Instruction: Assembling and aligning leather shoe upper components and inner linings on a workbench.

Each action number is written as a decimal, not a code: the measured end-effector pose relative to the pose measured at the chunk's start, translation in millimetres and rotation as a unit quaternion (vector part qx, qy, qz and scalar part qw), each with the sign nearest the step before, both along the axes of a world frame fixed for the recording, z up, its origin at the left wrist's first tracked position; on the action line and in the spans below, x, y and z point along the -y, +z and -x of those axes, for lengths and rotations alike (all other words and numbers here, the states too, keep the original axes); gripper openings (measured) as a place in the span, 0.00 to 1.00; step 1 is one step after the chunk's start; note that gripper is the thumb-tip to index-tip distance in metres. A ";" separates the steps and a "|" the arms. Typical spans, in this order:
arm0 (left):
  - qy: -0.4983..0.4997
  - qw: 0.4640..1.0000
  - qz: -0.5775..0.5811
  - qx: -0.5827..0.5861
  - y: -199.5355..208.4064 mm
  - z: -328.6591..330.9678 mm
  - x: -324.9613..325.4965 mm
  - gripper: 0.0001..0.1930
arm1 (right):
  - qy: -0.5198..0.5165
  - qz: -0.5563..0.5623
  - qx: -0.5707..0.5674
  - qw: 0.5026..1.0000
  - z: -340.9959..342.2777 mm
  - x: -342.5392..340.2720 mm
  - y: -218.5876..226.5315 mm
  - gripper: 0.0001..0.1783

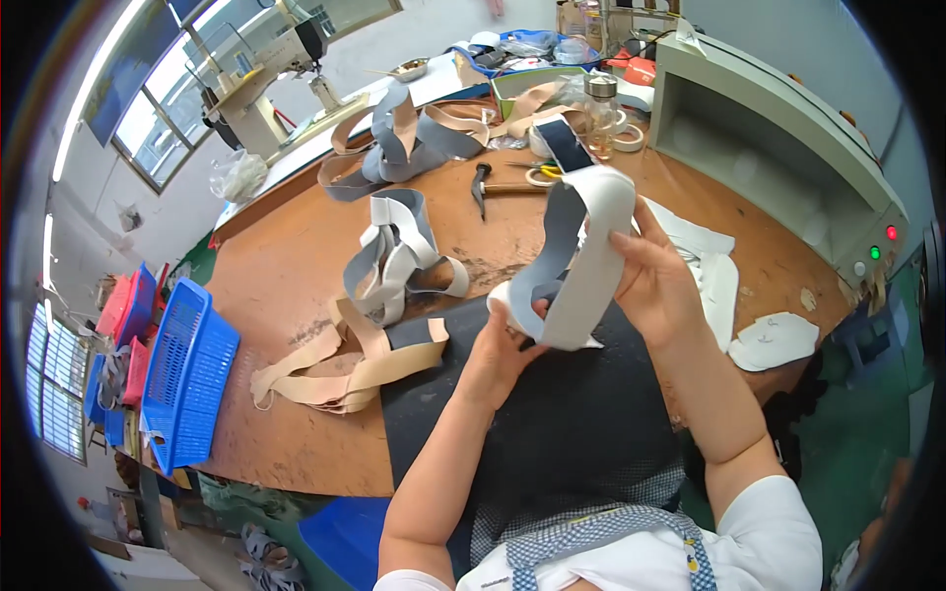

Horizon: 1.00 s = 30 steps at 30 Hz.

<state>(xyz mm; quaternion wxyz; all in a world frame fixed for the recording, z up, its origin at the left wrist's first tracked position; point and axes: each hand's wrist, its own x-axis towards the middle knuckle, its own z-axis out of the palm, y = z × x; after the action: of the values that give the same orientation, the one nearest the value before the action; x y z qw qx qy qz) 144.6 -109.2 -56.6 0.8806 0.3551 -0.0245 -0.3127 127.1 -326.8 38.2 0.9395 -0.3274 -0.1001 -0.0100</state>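
Between both hands is a curved white strip [594, 261] with a grey-blue inner side, lifted above the black mat [552, 424]. My right hand [660, 281] grips its right side, with the thumb on the white face. Lower down, my left hand [496, 357] pinches the strip's near left end; some fingertips are hidden behind it. White flat pieces [709, 261] lie just right of my right hand. Left of the mat are a heap of tan strips [365, 374] and a tangle of white and grey strips [399, 256].
A hammer [512, 187] and yellow-handled scissors [542, 172] lie beyond the strip, near a glass jar [600, 118]. More grey and tan strips [404, 138] are heaped farther back. A blue basket [187, 374] stands at the left edge, a grey machine [778, 158] with lit buttons at right.
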 end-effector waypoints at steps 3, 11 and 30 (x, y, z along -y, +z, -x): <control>0.016 0.963 -0.246 0.113 20.8 19.6 5.8 0.25 | -0.057 -0.027 -0.028 0.998 23.8 3.8 -10.7 0.27; -0.028 0.979 -0.197 0.045 10.5 58.2 17.7 0.28 | -0.212 -0.088 -0.030 0.973 35.3 48.1 -46.0 0.26; 0.283 0.934 -0.203 0.082 34.5 101.5 -50.8 0.15 | -0.008 -0.159 0.050 0.986 -63.1 -23.9 30.5 0.26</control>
<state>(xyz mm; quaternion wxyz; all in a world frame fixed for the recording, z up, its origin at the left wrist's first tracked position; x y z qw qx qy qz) 43.1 -58.4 -22.1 0.8369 0.5426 0.0691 -0.0186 190.2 -302.9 68.6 0.9734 -0.1737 -0.1410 -0.0498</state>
